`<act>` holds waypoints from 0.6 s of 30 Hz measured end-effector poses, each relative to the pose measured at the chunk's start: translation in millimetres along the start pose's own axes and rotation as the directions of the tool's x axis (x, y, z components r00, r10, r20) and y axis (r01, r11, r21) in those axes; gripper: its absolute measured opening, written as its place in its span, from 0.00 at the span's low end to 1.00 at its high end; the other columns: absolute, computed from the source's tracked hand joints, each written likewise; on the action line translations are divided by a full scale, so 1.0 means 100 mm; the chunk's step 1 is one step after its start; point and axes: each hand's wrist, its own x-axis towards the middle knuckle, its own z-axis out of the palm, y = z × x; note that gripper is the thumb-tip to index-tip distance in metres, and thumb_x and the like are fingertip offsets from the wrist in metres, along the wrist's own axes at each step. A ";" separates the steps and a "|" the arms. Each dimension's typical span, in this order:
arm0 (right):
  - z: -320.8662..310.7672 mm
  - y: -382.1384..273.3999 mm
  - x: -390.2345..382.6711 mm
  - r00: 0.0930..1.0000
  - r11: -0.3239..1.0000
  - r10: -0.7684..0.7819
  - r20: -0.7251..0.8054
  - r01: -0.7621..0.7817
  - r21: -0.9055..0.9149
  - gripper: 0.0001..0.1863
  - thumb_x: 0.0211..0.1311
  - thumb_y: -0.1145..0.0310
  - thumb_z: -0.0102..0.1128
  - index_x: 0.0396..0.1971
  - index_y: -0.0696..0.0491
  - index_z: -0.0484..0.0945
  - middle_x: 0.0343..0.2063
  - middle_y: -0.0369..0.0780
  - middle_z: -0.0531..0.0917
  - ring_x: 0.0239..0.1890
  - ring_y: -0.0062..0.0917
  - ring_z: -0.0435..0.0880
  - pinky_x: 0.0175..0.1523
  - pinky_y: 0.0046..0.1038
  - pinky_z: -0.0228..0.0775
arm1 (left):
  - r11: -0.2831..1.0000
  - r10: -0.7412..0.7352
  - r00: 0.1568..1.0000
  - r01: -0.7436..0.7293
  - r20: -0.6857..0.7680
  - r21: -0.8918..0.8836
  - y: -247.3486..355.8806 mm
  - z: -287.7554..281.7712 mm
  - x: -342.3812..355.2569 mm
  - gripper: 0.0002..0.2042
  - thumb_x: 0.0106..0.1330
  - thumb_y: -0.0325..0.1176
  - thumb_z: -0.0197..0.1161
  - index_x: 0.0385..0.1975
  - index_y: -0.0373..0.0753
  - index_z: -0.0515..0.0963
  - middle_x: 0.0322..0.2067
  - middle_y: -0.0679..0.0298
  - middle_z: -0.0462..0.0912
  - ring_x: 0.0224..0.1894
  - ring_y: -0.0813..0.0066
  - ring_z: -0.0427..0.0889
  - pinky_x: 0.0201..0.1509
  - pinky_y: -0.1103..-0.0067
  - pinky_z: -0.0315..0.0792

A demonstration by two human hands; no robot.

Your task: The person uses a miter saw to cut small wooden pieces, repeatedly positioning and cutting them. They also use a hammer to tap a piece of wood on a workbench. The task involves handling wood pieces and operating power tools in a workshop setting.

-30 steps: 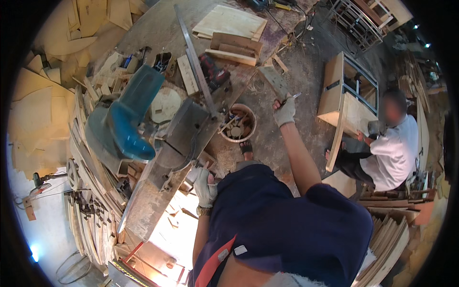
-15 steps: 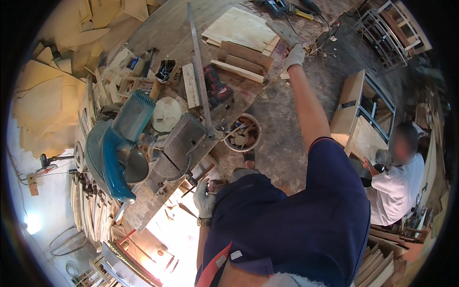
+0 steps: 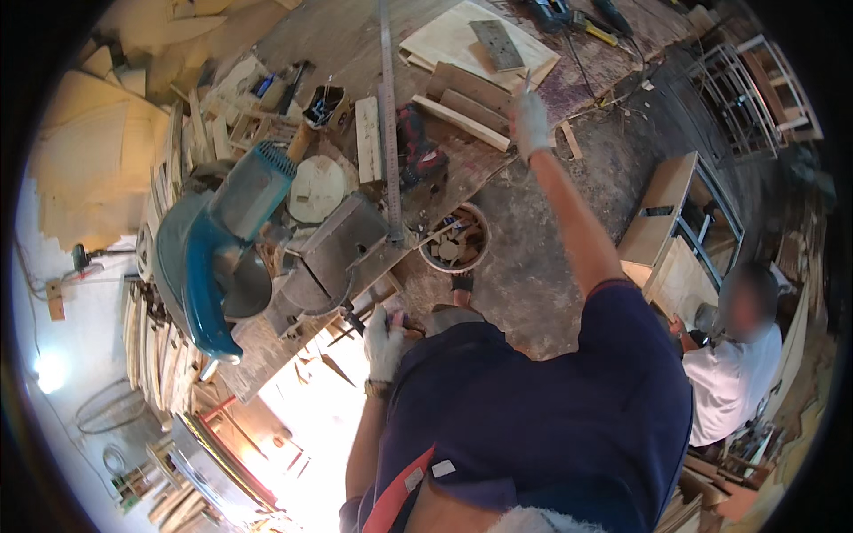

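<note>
Gloved right hand (image 3: 530,122) extended further over cluttered wooden worktop (image 3: 355,44), fingers clamped on thin pale stick (image 3: 526,83), gloved left hand (image 3: 384,342) rested at worktop edge, finger state indiscernible, blue mitre saw (image 3: 209,253) beside.

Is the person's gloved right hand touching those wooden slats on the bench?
Cannot tell. In the head view the right hand overlaps the end of the wooden slats, but it may hover above them.

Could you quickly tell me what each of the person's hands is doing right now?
Left hand: gloved, resting at the workbench edge; grip cannot be told.
Right hand: gloved, stretched out over the wood strips, closed on a thin pencil-like object.
</note>
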 end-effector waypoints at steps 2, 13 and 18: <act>0.06 0.02 -0.74 0.966 0.986 0.065 0.251 -0.100 0.131 0.25 0.81 0.46 0.47 0.46 0.55 0.79 0.19 0.31 0.68 0.17 0.17 0.65 0.24 0.24 0.58 | 0.955 -0.087 0.995 0.096 0.045 -0.281 0.10 0.06 0.17 0.12 0.78 0.38 0.60 0.47 0.33 0.78 0.35 0.65 0.83 0.39 0.77 0.84 0.36 0.81 0.78; -0.21 -0.37 -2.60 0.664 0.948 -0.013 0.748 0.245 -0.202 0.18 0.76 0.58 0.56 0.50 0.56 0.84 0.27 0.43 0.80 0.28 0.28 0.76 0.37 0.32 0.68 | 0.616 -0.129 0.990 0.037 -0.055 -0.787 0.69 0.30 0.89 0.20 0.80 0.50 0.57 0.37 0.37 0.77 0.25 0.66 0.81 0.26 0.73 0.85 0.33 0.79 0.78; -0.17 -0.37 -2.69 0.631 0.934 -0.056 0.774 0.307 -0.183 0.19 0.75 0.56 0.57 0.47 0.58 0.83 0.24 0.43 0.79 0.26 0.30 0.75 0.35 0.34 0.67 | 0.648 -0.087 0.992 -0.010 -0.087 -0.762 0.69 0.28 0.87 0.19 0.80 0.48 0.58 0.36 0.36 0.78 0.25 0.66 0.81 0.27 0.75 0.85 0.33 0.80 0.78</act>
